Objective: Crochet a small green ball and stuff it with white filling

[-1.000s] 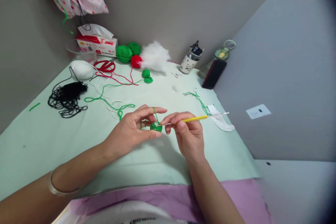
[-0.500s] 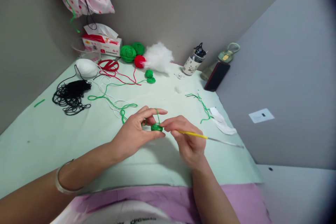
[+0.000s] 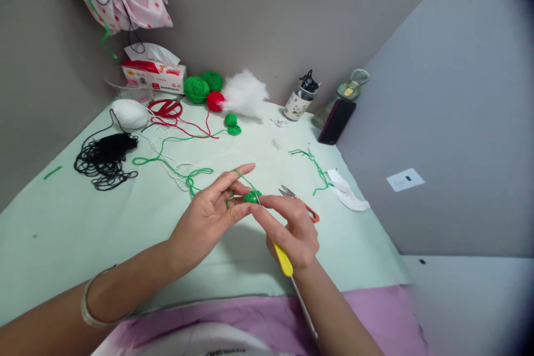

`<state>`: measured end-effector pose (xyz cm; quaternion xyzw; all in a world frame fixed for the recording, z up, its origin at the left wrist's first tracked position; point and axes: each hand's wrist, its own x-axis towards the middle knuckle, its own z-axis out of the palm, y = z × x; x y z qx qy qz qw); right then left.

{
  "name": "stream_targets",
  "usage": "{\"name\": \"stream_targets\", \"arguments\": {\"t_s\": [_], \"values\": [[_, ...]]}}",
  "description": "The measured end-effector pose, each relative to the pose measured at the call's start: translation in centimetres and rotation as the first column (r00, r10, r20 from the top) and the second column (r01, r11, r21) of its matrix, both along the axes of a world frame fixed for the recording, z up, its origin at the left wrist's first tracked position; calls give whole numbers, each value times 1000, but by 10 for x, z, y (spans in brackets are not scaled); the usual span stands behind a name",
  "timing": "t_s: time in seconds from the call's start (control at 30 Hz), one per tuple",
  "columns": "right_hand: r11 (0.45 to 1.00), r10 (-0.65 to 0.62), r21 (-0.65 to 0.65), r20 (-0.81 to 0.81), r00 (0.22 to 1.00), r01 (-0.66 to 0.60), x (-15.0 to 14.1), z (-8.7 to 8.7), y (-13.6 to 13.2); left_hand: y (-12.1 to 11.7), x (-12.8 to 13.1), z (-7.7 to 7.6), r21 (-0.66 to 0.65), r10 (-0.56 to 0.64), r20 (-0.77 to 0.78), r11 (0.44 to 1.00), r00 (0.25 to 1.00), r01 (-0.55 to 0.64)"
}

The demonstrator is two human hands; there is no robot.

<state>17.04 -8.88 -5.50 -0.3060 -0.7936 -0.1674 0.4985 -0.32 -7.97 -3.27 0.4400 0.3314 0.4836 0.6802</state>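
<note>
Between the thumb and fingers of my left hand [image 3: 212,208] is a small green crochet piece [image 3: 252,196]. Green yarn [image 3: 247,180] runs from it up over my raised left index finger and winds round the lower fingers. My right hand [image 3: 292,228] grips a crochet hook [image 3: 283,260] by its yellow handle. The hook's upper metal end is at the piece's right edge, its tip hard to make out, while the long metal rear end slants down over my right forearm. Fingertips of both hands meet near the piece.
Orange-handled scissors [image 3: 312,214] lie just beyond my right hand. Left are black yarn [image 3: 106,158] and a white yarn ball [image 3: 130,114]. Along the back stand a tissue box [image 3: 164,79], green balls [image 3: 196,89], white stuffing [image 3: 245,94], a pen jar [image 3: 296,104] and a phone [image 3: 337,121].
The crochet hook has swung from pointing rightward to slanting down toward me, its other end now at the piece. My right hand has turned and lowered slightly, uncovering the scissors. The view has shifted slightly.
</note>
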Motion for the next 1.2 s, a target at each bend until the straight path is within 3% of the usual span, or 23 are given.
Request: {"name": "stream_targets", "arguments": {"t_s": [0.1,0.2,0.37,0.47,0.6,0.83,0.97,1.2], "values": [[1000,4,31,-27,1000,-3,0,-2,2,1,-1,-3,-65,-25,69,997,997,30],[999,15,33,-41,999,-14,2,-3,1,2,-1,-5,-181,-109,154,974,982,137],[981,124,-127,-180,976,-148,4,-2,0,7,-3,-2,-278,-206,282,917,937,285],[935,184,-226,-348,919,-273,2,0,2,10,-4,-1,-267,-218,301,915,928,302],[858,171,-331,-536,827,-392,1,3,4,15,-6,-1,-267,-194,280,925,940,271],[811,147,-392,-581,800,-434,2,6,5,20,-12,0,-218,-134,162,961,978,168],[770,144,-408,-638,757,-490,3,9,7,21,-14,-1,-213,-156,128,960,979,180],[619,91,-461,-762,642,-636,8,11,10,24,-13,-1,-196,-233,173,944,957,266]]}}
